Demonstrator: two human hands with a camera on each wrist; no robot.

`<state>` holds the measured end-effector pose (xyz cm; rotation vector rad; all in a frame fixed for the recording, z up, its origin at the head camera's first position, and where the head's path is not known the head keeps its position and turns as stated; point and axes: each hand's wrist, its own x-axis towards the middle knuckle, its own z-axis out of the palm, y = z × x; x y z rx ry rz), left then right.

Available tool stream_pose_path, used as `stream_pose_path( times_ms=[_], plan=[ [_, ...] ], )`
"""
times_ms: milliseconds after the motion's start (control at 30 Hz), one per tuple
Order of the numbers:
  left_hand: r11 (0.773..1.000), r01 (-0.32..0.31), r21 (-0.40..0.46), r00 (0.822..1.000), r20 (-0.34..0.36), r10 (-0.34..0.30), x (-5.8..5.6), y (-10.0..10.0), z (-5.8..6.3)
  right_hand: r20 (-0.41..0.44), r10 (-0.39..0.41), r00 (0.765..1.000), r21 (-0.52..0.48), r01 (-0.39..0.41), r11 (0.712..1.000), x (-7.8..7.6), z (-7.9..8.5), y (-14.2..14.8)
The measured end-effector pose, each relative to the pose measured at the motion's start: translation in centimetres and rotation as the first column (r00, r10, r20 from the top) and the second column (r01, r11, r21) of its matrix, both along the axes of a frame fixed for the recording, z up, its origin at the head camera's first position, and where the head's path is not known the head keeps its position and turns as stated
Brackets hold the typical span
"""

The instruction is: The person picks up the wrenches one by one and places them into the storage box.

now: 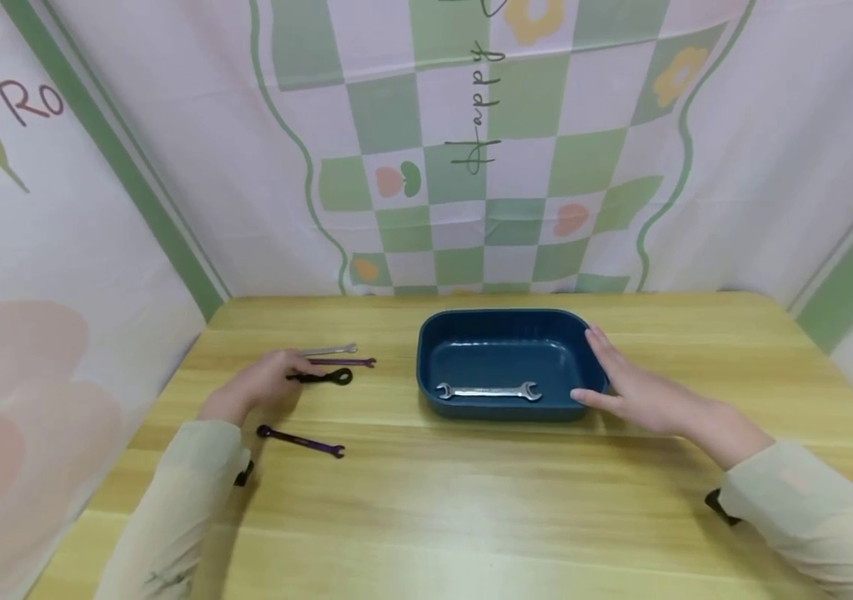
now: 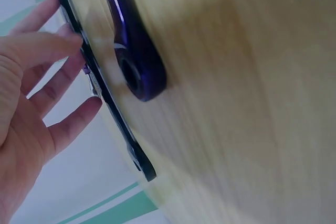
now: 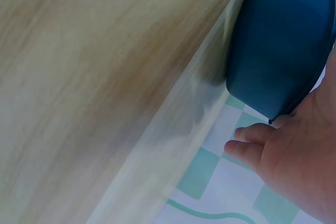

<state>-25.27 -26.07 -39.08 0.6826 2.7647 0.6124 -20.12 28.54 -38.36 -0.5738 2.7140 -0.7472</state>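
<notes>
My left hand (image 1: pixel 267 382) is at the left of the table, its thumb and fingers pinching a black wrench (image 1: pixel 332 377) near one end. In the left wrist view that black wrench (image 2: pixel 119 121) runs past the thumb tip. Just behind it lie a purple wrench (image 1: pixel 347 362) and a silver wrench (image 1: pixel 332 350), both partly hidden by the hand. Closer to me is a dark purple wrench (image 1: pixel 302 441). My right hand (image 1: pixel 639 392) rests against the right end of a dark blue box (image 1: pixel 501 412), fingers extended along its rim. A silver open-ended wrench (image 1: pixel 488 391) lies inside the box.
The wooden table (image 1: pixel 471 508) ends at a printed cloth backdrop (image 1: pixel 456 208). Another cloth panel (image 1: pixel 58 275) hangs along the left side.
</notes>
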Motion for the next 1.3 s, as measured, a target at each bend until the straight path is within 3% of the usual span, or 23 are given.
stream_pose_path(
  times_ms=[567, 1300],
  plan=[
    [0.999, -0.044, 0.005, 0.999, 0.028, 0.044, -0.9, 0.0, -0.7, -0.005, -0.001, 1.0, 0.003, 0.001, 1.0, 0.0, -0.2, 0.4],
    [1.0, 0.015, -0.002, 1.0, 0.02, -0.015, -1.0, -0.1, -0.3, -0.017, 0.004, 1.0, 0.011, -0.004, 1.0, 0.1, 0.2, 0.2]
  ],
)
